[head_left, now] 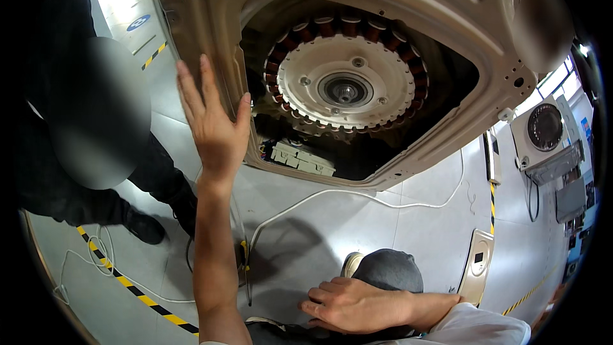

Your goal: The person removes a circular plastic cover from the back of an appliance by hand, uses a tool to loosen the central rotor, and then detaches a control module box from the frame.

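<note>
A washing machine's beige back panel (198,0) leans over me, with a large opening in it. Inside sits a round motor stator (294,70), white in the middle and ringed by copper coils, with a toothed shaft (345,93) at its centre. My left hand (217,124) is raised at the opening's left edge, fingers spread and palm toward the panel, holding nothing; whether it touches the metal I cannot tell. Low down on my right, my right hand (354,305) lies over my dark-clothed knee (389,269), its fingers loosely bent and slightly apart, with nothing visible in them.
A person in dark clothes (153,163) stands close on the left; another is partly in view at upper right. A pale connector box (300,158) sits low inside the opening. White cable (306,199) runs across the floor. A beige panel (477,265) and a front-loading washer (539,131) are at right.
</note>
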Demonstrator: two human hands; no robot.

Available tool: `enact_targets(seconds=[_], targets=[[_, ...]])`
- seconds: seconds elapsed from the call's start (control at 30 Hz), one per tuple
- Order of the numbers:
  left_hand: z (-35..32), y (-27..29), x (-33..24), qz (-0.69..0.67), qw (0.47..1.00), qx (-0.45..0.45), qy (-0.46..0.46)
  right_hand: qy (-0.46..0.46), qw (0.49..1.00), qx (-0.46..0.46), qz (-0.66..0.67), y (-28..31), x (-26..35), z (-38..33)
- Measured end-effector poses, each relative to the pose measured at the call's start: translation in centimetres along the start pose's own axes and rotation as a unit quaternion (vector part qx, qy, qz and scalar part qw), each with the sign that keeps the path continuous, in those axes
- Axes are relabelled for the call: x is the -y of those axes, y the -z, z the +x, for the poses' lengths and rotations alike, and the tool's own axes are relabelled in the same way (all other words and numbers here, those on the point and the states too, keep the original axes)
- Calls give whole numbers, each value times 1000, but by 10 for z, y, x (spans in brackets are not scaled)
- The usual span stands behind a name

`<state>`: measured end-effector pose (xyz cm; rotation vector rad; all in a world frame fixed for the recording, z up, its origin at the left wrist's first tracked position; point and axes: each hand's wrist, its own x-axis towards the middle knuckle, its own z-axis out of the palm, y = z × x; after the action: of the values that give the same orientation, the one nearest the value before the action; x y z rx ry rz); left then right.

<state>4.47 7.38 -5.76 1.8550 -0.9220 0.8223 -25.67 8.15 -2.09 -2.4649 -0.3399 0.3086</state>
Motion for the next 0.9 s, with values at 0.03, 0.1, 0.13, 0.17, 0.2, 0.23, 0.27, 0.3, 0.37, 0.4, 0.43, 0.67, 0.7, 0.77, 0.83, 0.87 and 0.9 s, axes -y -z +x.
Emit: enact_targets(seconds=[0.03, 0.1, 0.13, 0.17, 0.2, 0.23, 0.27, 0.3, 0.37, 0.4, 0.43, 0.67, 0.7, 0.77, 0.83, 0.87, 0.9], targets=[[0, 0, 0, -3, 1000, 11, 1, 1, 1000, -3, 0, 0, 0, 0], [0, 2, 0, -7, 1000, 22, -4, 4, 1000, -8, 0, -2, -1, 1], [1, 3, 1, -9, 1000, 25, -9, 7, 1000, -12, 3, -1, -1, 1], [2, 3, 3, -13, 999, 30, -13, 7, 1000, -15, 7, 0, -1, 2], [2, 4, 4, -17, 999, 35, -17, 8, 1000, -19, 12, 1, 0, 2], [2, 5, 5, -21, 999, 39, -19, 7, 1000, -17, 14, 2, 0, 2], [2, 6, 6, -23, 999, 44, -21, 8, 1000, -15, 18, 2, 0, 2], [3, 7, 6, -26, 998, 49, -24, 10, 1000, -13, 22, 3, -1, 3], [4, 7, 5, -31, 998, 44, -24, 13, 1000, -5, 19, 4, -1, 3], [4, 6, 4, -35, 998, 42, -23, 14, 1000, -1, 18, 5, -1, 2], [3, 6, 5, -38, 998, 41, -32, 12, 1000, -5, 17, 5, -1, 2], [1, 8, 10, -27, 997, 45, -49, 9, 1000, -7, 8, 2, -1, 3], [2, 8, 10, -25, 997, 45, -54, 10, 1000, -11, 6, 1, -1, 2], [2, 8, 8, -28, 997, 48, -50, 9, 1000, -5, 9, 2, -1, 1], [2, 9, 7, -29, 997, 51, -47, 8, 1000, -2, 11, 2, -1, 1], [2, 9, 7, -29, 997, 52, -46, 7, 1000, -3, 11, 2, 0, 1], [2, 9, 7, -30, 997, 53, -46, 6, 1000, -4, 10, 2, 0, 1]])
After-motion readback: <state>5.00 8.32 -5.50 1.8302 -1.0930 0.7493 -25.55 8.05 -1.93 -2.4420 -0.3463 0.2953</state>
